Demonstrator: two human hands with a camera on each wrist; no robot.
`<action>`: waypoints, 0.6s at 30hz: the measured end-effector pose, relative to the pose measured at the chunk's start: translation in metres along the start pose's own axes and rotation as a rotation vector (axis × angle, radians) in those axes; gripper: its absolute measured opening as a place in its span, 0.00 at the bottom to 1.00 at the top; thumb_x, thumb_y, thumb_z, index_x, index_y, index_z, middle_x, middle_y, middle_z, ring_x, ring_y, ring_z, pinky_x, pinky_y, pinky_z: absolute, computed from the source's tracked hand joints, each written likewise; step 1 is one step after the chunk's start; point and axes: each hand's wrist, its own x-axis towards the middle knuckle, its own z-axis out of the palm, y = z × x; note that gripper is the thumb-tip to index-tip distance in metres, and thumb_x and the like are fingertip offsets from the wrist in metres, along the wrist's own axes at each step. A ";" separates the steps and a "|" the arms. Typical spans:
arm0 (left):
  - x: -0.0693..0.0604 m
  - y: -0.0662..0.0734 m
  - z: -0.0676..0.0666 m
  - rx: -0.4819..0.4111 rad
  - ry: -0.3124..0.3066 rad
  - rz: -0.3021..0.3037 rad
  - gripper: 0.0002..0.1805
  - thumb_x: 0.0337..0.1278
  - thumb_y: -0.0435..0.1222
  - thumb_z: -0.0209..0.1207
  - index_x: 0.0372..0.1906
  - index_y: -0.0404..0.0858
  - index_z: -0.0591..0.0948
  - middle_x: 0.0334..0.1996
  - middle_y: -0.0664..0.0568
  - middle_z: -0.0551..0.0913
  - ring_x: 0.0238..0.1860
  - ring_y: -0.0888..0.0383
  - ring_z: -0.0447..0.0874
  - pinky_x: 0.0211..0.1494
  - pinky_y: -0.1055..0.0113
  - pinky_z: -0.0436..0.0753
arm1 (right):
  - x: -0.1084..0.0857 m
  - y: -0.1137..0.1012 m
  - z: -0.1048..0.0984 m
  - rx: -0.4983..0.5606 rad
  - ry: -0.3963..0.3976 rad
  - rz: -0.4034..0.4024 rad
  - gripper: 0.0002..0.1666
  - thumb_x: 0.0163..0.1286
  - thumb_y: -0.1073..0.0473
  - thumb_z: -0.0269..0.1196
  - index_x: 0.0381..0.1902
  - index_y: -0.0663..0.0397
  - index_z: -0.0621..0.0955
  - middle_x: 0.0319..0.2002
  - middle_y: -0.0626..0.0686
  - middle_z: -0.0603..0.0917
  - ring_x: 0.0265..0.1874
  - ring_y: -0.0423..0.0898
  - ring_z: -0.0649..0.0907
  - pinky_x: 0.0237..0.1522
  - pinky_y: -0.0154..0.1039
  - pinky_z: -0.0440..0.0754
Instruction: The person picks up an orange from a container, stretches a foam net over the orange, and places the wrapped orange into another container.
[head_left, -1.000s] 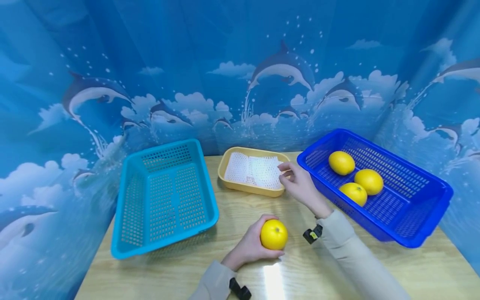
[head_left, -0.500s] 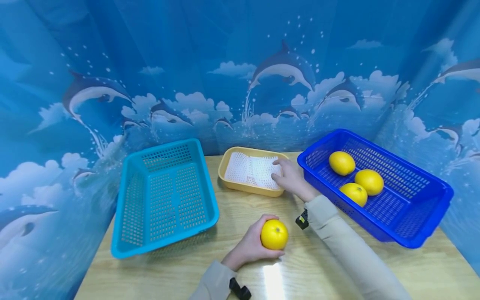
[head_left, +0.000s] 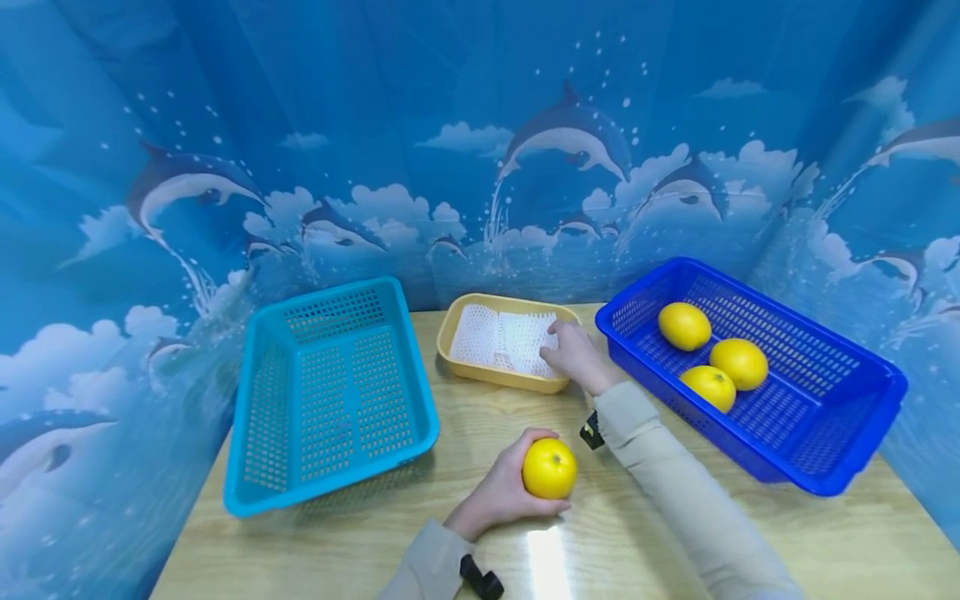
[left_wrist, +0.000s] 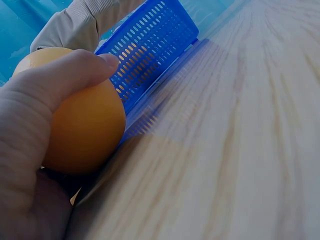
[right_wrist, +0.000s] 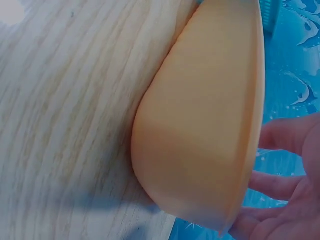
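My left hand [head_left: 502, 487] grips a round yellow orange [head_left: 550, 469] just above the table near the front, its thumb across the fruit [left_wrist: 90, 132] in the left wrist view. My right hand [head_left: 581, 357] reaches over the right end of a small yellow tray [head_left: 495, 377]. Its fingers are bent over the white foam net sleeves [head_left: 517, 337] lying there, thumb and forefinger apart. In the right wrist view, the tray wall [right_wrist: 200, 115] hides the fingertips, so contact with a sleeve cannot be seen.
At the right stands a dark blue basket [head_left: 765, 454] with three more oranges [head_left: 738, 364] inside. A turquoise basket [head_left: 330, 482] sits at the left. Behind the wooden table [head_left: 450, 417] hangs a blue dolphin curtain [head_left: 480, 208].
My right hand has moved a little left and deeper over the tray, its fingers bending down toward the net sleeves. The left hand and its orange have stayed in place.
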 end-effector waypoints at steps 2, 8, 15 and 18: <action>0.000 0.000 0.000 0.006 0.004 0.005 0.47 0.36 0.39 0.80 0.66 0.43 0.68 0.58 0.59 0.77 0.54 0.62 0.78 0.61 0.61 0.75 | 0.001 0.000 0.002 -0.017 0.016 -0.001 0.26 0.66 0.58 0.63 0.56 0.71 0.75 0.52 0.68 0.78 0.48 0.58 0.78 0.52 0.53 0.79; 0.001 0.000 0.001 -0.002 -0.002 -0.009 0.46 0.37 0.40 0.79 0.66 0.45 0.68 0.58 0.60 0.76 0.53 0.62 0.78 0.61 0.61 0.75 | 0.001 -0.003 0.003 -0.008 0.047 -0.017 0.24 0.62 0.62 0.67 0.54 0.67 0.76 0.47 0.66 0.80 0.41 0.56 0.79 0.44 0.49 0.80; -0.001 0.000 0.000 -0.008 -0.014 -0.025 0.46 0.38 0.40 0.79 0.66 0.46 0.67 0.58 0.60 0.76 0.54 0.63 0.78 0.61 0.61 0.75 | -0.004 -0.007 0.005 0.115 0.079 0.002 0.38 0.58 0.68 0.68 0.62 0.59 0.63 0.31 0.57 0.77 0.27 0.50 0.76 0.28 0.41 0.74; -0.001 0.000 0.000 -0.008 -0.018 -0.025 0.46 0.38 0.42 0.79 0.66 0.46 0.67 0.58 0.60 0.76 0.54 0.63 0.77 0.61 0.61 0.75 | -0.004 -0.007 0.006 0.160 0.090 0.023 0.47 0.57 0.69 0.68 0.69 0.60 0.57 0.29 0.56 0.77 0.24 0.49 0.75 0.26 0.38 0.73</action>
